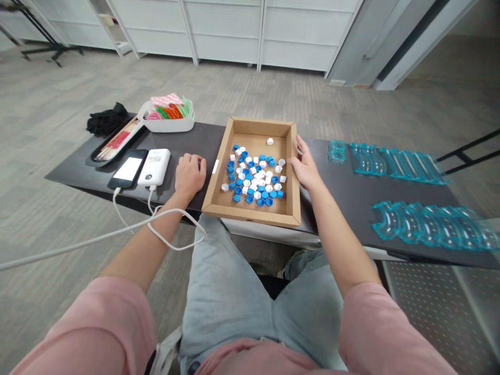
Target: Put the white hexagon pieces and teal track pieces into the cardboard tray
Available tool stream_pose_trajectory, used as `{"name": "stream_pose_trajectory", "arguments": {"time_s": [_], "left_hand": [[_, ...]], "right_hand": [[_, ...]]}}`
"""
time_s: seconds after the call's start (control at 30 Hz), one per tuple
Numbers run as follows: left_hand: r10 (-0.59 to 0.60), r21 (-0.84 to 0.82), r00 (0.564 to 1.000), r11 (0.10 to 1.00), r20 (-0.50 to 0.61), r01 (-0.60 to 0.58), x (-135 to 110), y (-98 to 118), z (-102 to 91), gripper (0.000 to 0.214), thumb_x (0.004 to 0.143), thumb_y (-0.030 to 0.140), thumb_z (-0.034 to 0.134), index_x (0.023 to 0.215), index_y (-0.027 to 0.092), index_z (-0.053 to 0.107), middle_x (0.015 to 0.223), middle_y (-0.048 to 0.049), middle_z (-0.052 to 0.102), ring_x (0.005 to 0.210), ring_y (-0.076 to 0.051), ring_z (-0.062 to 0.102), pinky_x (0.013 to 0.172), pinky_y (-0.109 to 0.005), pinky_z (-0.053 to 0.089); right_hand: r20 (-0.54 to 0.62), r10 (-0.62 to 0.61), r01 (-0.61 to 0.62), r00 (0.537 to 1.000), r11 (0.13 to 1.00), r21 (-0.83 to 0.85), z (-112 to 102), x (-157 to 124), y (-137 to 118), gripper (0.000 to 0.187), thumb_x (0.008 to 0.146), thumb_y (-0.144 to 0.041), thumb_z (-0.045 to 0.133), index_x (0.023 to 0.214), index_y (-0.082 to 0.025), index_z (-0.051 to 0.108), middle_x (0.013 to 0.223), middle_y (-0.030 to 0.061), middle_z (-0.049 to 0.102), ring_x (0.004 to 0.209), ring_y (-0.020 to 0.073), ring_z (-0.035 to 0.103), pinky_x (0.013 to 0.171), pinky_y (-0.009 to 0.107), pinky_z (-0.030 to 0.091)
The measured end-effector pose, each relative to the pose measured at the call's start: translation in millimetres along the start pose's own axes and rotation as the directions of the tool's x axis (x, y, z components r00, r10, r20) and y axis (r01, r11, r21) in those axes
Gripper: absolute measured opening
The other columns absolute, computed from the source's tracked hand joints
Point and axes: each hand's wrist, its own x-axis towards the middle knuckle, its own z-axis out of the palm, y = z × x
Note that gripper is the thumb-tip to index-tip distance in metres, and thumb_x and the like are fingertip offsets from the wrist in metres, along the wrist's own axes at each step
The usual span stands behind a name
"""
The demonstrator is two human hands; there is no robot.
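Centrally, a shallow cardboard box (250, 213) lies on the counter (346, 203) between the fingers of both hands. The right hand (305, 166) grasps its right wall, thumb over the rim and fingers outside. Loose blue and white pieces (260, 177) lie scattered within, left of those fingers. The left hand (190, 174) rests just beside the opposite wall, fingers curled; whether they enclose anything cannot be told, the palm being hidden. Left of these fingers lies a power bank (155, 166); well right of the right fingers lie teal plastic parts (433, 226). Hazards: a one-sided pull could tilt the box and spill its pieces; raising the left arm could snag the white cable (78, 247) crossing it and drag the power bank.
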Motion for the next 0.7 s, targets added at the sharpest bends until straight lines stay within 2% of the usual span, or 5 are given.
{"name": "stream_pose_trajectory", "arguments": {"time_s": [0.1, 0.23, 0.3, 0.5, 0.7], "left_hand": [[0.001, 0.009, 1.0, 1.0, -0.005, -0.001, 1, -1, 1.7, 0.034, 0.118, 0.036, 0.044, 0.123, 0.022, 0.075, 0.141, -0.0246, 0.076, 0.141, -0.043, 0.067, 0.123, -0.056, 0.056], [0.003, 0.029, 1.0, 1.0, 0.01, -0.003, 3, -2, 3.3, 0.037, 0.118, 0.036, 0.043, 0.123, 0.02, 0.075, 0.141, -0.0262, 0.075, 0.141, -0.044, 0.066, 0.124, -0.058, 0.054], [0.001, 0.025, 1.0, 1.0, 0.01, -0.001, 4, -3, 3.7, 0.036, 0.118, 0.036, 0.043, 0.122, 0.02, 0.076, 0.141, -0.0259, 0.075, 0.14, -0.044, 0.066, 0.124, -0.058, 0.054], [0.003, 0.036, 1.0, 0.999, -0.005, -0.003, 3, -3, 3.2, 0.036, 0.117, 0.036, 0.043, 0.121, 0.02, 0.076, 0.14, -0.0258, 0.075, 0.137, -0.044, 0.065, 0.123, -0.057, 0.053], [-0.026, 0.034, 1.0, 0.999, 0.016, 0.025, 3, 1, -1.7, 0.029, 0.117, 0.031, 0.049, 0.12, 0.021, 0.076, 0.139, -0.023, 0.075, 0.138, -0.042, 0.065, 0.122, -0.054, 0.052]], "right_hand": [[-0.057, 0.014, -0.007, 0.998, 0.992, 0.125, -3, 0, -4, 0.106, 0.103, -0.049, 0.068, 0.2, -0.039, 0.027, 0.203, 0.0087, 0.041, 0.177, 0.0405, 0.055, 0.145, 0.073, 0.049], [-0.14, -0.147, 0.174, 0.979, 0.962, 0.208, -9, 4, -3, 0.103, 0.104, -0.066, 0.075, 0.196, -0.044, 0.035, 0.202, 0.0025, 0.042, 0.184, 0.0405, 0.046, 0.152, 0.07, 0.039], [-0.161, -0.175, 0.21, 0.971, 0.949, 0.235, -12, 5, -4, 0.103, 0.104, -0.07, 0.075, 0.195, -0.045, 0.036, 0.202, 0.0022, 0.044, 0.185, 0.0409, 0.044, 0.152, 0.071, 0.039], [-0.182, -0.136, 0.177, 0.974, 0.958, 0.228, -13, 3, -14, 0.101, 0.103, -0.065, 0.077, 0.194, -0.042, 0.04, 0.2, 0.0041, 0.047, 0.186, 0.0426, 0.041, 0.152, 0.074, 0.036], [-0.22, -0.176, 0.225, 0.96, 0.949, 0.222, -16, 1, -20, 0.098, 0.105, -0.066, 0.074, 0.194, -0.044, 0.039, 0.201, 0.0025, 0.045, 0.186, 0.0417, 0.04, 0.148, 0.074, 0.044]]}}
